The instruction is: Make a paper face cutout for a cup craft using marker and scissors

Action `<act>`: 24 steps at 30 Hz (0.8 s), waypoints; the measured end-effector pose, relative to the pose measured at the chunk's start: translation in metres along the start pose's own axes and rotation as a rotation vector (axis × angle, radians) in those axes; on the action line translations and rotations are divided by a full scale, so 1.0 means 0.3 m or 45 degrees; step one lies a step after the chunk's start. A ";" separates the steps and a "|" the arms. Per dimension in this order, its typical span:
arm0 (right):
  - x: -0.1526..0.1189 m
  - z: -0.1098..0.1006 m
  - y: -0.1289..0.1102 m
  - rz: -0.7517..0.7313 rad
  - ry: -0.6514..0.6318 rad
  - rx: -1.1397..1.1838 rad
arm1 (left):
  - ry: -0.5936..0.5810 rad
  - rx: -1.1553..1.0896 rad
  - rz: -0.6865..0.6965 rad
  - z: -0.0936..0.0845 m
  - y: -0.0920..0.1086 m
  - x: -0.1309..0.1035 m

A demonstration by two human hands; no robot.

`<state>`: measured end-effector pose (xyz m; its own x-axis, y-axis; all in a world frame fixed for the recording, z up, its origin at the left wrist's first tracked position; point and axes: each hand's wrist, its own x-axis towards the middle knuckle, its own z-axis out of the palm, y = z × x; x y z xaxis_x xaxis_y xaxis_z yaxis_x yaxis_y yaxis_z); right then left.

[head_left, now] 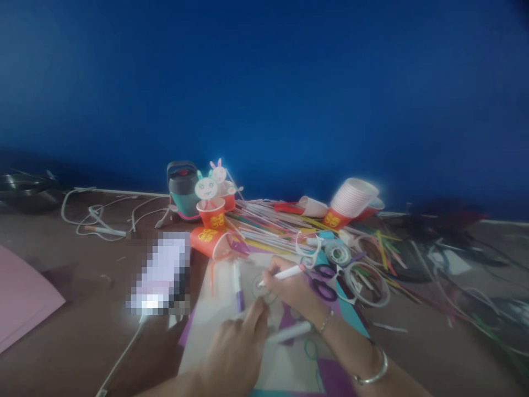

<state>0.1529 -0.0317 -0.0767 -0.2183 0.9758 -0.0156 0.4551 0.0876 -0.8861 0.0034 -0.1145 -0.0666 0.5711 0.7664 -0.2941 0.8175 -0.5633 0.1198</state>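
Observation:
My right hand (291,291) is closed around a white marker pen (287,272) with a pinkish-red end, its tip down at a faint round drawing (259,284). On the white sheet of paper (202,336) rests my left hand (235,344), fingers curled together and fingertips pressing just below the drawing. Left of the drawing lies a purple-and-white marker (238,286). Another whitish pen (290,332) lies between my wrists, blurred. Green loops (309,349) are drawn near the sheet's right side. Purple-handled scissors (324,289) sit close to my right hand.
A red paper cup (210,242) lies tipped behind the sheet, near cups holding rabbit-faced paper figures (206,188). Straws or sticks (273,226) spread across the back. Stacked cups (353,198), tape rolls (338,253), a pixelated phone (163,270) with a cable, and pink paper (25,298) surround the sheet.

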 end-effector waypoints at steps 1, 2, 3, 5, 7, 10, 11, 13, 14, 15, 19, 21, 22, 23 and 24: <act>0.000 0.000 0.000 0.002 0.004 -0.008 | 0.000 0.010 0.002 -0.002 0.000 -0.001; 0.000 -0.001 -0.001 0.000 0.008 -0.021 | -0.003 0.018 0.004 -0.003 0.000 -0.001; 0.000 -0.001 -0.001 0.000 0.006 -0.032 | -0.008 0.023 0.007 -0.004 0.000 -0.001; 0.000 -0.002 -0.002 -0.005 0.000 -0.025 | -0.017 0.026 0.012 -0.006 -0.001 0.000; 0.000 -0.002 -0.004 -0.006 -0.005 -0.002 | -0.025 0.035 0.004 -0.005 -0.002 0.000; 0.000 -0.003 -0.007 -0.004 -0.017 0.012 | -0.024 0.050 0.008 0.004 -0.002 0.001; 0.000 -0.003 -0.008 -0.003 -0.022 0.010 | -0.021 0.049 0.009 0.008 -0.002 0.001; -0.001 -0.003 -0.009 -0.001 -0.022 0.001 | -0.009 0.045 0.004 0.015 -0.001 0.000; -0.001 -0.003 -0.009 -0.002 -0.016 -0.006 | 0.001 0.044 0.004 0.017 -0.001 0.000; -0.001 -0.002 -0.008 -0.005 -0.009 -0.013 | 0.007 0.045 0.010 0.017 -0.001 0.000; 0.001 0.000 0.000 -0.002 -0.010 0.042 | 0.007 0.037 0.023 0.012 -0.002 0.001; 0.006 0.001 0.006 0.059 0.000 0.149 | 0.015 0.027 0.025 0.011 -0.004 0.002; 0.008 0.001 0.009 0.109 0.014 0.217 | 0.021 0.026 0.027 0.012 -0.005 0.003; 0.011 -0.001 0.011 0.165 0.033 0.291 | 0.024 0.030 0.032 0.014 -0.006 0.003; 0.015 -0.003 0.012 0.217 0.052 0.373 | 0.027 0.038 0.033 0.015 -0.006 0.003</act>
<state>0.1545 -0.0269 -0.0796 -0.1230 0.9791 -0.1617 0.2139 -0.1330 -0.9678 0.0021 -0.1141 -0.0715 0.5940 0.7575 -0.2708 0.7999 -0.5921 0.0984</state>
